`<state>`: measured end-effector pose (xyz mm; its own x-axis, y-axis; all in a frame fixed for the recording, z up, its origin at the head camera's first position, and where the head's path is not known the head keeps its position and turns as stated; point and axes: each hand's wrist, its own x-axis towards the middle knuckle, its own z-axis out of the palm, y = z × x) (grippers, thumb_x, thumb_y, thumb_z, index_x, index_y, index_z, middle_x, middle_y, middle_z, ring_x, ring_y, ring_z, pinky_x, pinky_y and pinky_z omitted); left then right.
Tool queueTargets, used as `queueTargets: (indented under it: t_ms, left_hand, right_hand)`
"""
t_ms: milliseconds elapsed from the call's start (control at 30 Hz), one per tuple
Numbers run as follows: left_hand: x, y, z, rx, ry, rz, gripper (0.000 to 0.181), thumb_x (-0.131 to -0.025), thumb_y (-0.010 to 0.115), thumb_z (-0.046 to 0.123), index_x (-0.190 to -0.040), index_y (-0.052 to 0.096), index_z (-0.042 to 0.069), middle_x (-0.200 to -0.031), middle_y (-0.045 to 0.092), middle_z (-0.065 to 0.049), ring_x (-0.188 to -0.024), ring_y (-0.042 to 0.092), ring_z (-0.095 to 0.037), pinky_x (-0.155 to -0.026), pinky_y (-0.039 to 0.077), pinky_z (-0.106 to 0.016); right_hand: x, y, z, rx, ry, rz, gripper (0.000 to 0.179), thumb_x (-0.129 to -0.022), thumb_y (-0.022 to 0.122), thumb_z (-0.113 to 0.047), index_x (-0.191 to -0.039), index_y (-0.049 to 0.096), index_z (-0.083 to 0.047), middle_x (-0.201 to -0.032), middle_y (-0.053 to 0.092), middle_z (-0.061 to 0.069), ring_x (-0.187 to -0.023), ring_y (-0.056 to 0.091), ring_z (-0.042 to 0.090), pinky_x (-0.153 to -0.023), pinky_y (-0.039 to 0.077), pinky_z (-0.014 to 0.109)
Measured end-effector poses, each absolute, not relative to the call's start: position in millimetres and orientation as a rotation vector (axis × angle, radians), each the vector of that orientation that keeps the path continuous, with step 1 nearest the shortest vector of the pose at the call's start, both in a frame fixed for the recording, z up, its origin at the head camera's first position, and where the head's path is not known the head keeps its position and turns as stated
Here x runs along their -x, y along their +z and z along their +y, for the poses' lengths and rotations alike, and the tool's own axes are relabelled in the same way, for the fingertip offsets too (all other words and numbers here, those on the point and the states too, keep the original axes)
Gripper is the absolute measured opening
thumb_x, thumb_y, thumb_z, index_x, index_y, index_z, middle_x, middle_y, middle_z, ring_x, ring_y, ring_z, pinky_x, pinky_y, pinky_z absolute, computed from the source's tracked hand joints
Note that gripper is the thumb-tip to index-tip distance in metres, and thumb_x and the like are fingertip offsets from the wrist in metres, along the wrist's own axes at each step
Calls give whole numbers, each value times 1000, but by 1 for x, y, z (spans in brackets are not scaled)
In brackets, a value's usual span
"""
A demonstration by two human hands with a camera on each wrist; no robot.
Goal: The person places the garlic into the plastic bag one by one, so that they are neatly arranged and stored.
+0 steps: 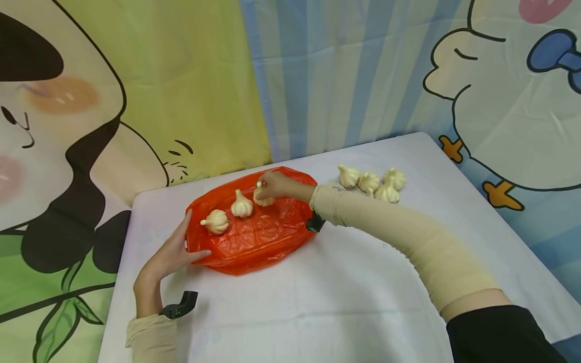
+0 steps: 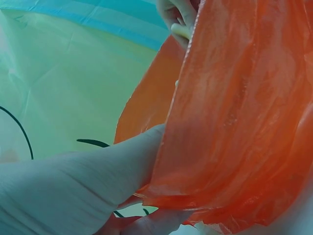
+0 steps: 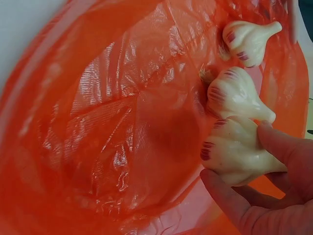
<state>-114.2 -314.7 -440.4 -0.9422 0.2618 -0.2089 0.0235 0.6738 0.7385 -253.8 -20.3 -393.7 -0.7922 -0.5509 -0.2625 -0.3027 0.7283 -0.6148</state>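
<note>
A red plastic bag (image 1: 272, 227) lies with its mouth spread on the white table. Two garlic bulbs, one at the left (image 1: 215, 222) and one in the middle (image 1: 241, 204), rest in it. Over the bag's far side my right hand (image 1: 278, 184) grips another garlic bulb (image 3: 239, 152) between thumb and fingers, beside the middle one. My left hand (image 1: 174, 252) holds the bag's left rim, its thumb and fingers spread apart. In the left wrist view, the red film hides part of that hand (image 2: 98, 181).
Several more garlic bulbs (image 1: 369, 181) lie clustered on the table (image 1: 317, 302) to the right of the bag, partly behind my right forearm. A printed cartoon cloth (image 1: 204, 91) hangs along the table's back and sides.
</note>
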Motion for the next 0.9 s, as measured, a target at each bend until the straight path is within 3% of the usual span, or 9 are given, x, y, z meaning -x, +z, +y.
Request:
queueTargets:
  t_ms: [167,300,533,600,733,900]
  left_hand:
    - [114,-440,-314,-229,1131,2589,117,-81,79,29,-156,-10,28,-164,7,-14,-146,18,-46,-104,38,-64]
    - [114,-440,-314,-219,1130,2588,116,-81,79,29,-156,-11,28,-164,7,-14,-146,18,-46,-104,38,-64]
    - [114,-439,-313,-227,1136,2587,115,-81,79,28,-156,-9,30,-164,9,-14,-145,20,-47,-103,40,-63]
    - [114,-439,-313,-231,1136,2590,115,-81,79,28,-156,-9,30,-164,9,-14,-145,20,-47,-103,40,-63]
    - [115,-439,-313,-226,1132,2593,115,-81,79,28,-156,-8,28,-164,9,-15,-145,20,-47,-103,39,-64]
    - [115,-439,-314,-211,1120,2590,116,-81,79,29,-156,-9,28,-164,8,-15,-145,19,-47,-102,41,-63]
  right_hand:
    - [268,-409,-33,617,-700,2481,34,-88,72,-26,-112,66,-3,-103,65,7,-91,57,16,-77,48,24]
    - [278,-431,-38,624,-694,2489,44,-83,76,-32,-117,65,-5,-111,68,5,-96,61,15,-80,52,23]
    - [256,-416,-40,637,-627,2461,29,-92,66,-19,-116,64,-3,-101,61,7,-86,52,16,-77,46,23]
    - [252,-412,-40,631,-636,2456,32,-93,64,-18,-121,62,-3,-107,63,8,-91,54,18,-82,48,24]
    - [253,-412,-40,640,-612,2417,49,-93,64,-22,-136,52,-2,-133,58,12,-117,56,22,-102,48,30]
    - [251,-413,-35,683,-602,2414,63,-90,69,-29,-144,44,-8,-140,54,8,-120,55,18,-104,48,30]
